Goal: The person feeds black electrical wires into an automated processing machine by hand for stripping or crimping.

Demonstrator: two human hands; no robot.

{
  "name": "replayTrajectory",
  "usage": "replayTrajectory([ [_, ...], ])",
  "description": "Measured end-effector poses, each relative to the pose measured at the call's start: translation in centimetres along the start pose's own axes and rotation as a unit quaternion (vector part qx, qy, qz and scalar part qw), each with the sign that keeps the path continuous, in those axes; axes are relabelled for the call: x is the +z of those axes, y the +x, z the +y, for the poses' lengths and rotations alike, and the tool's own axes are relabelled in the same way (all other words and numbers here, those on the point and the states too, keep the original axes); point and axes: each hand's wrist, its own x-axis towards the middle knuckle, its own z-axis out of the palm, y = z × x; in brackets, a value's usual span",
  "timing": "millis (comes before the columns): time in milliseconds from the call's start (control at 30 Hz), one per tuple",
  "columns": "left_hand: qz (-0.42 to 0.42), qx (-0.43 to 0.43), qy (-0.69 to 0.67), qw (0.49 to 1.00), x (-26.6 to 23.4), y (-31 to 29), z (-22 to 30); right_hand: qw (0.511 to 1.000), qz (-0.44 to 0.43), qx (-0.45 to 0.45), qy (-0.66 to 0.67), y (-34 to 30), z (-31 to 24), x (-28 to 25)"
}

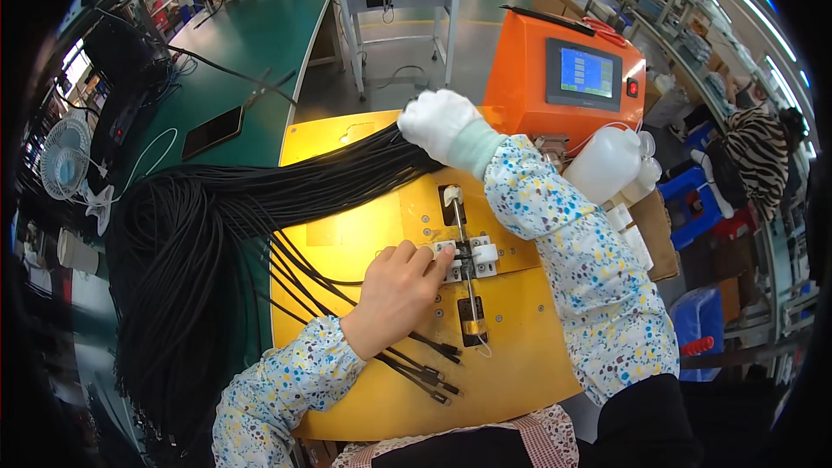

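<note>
My right hand (440, 128), in a white knitted glove, is closed at the far end of a thick bundle of black cables (338, 175). My left hand (400, 293) is bare, with bent fingers closed at the white clamp fixture (475, 258) on the yellow machine plate (511, 355). A black cable runs in under that hand from the left; its end is hidden by the fingers. Metal rods (469, 282) stand in slots above and below the fixture. Several loose cable ends with plugs (433, 377) lie on the plate nearer to me, below my left wrist.
Beyond my right arm stands an orange control box (529, 69) with a screen (585, 74). White plastic bottles (602, 165) are beside it. On the left, a green table (234, 43) carries a phone (213, 133), a small fan (66, 156) and the hanging bulk of the cables.
</note>
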Motion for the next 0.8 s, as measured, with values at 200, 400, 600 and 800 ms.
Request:
replayTrajectory([
  [200,0.015,-0.053,-0.102,0.993,0.1,-0.1,-0.9,0.973,0.227,-0.007,-0.044,-2.1,-2.2,-8.7],
  [400,-0.015,-0.129,-0.169,0.977,-0.5,0.7,-2.0,0.982,0.173,0.071,-0.03,-8.7,-2.7,-9.6],
  [600,-0.033,-0.083,-0.155,0.984,-0.6,0.6,-2.3,0.971,0.151,0.175,0.06,-11.0,-3.3,-6.9],
  [800,-0.147,-0.009,-0.244,0.959,-7.8,2.1,-0.1,0.889,0.069,0.177,0.417,-14.4,-5.8,-6.8],
])
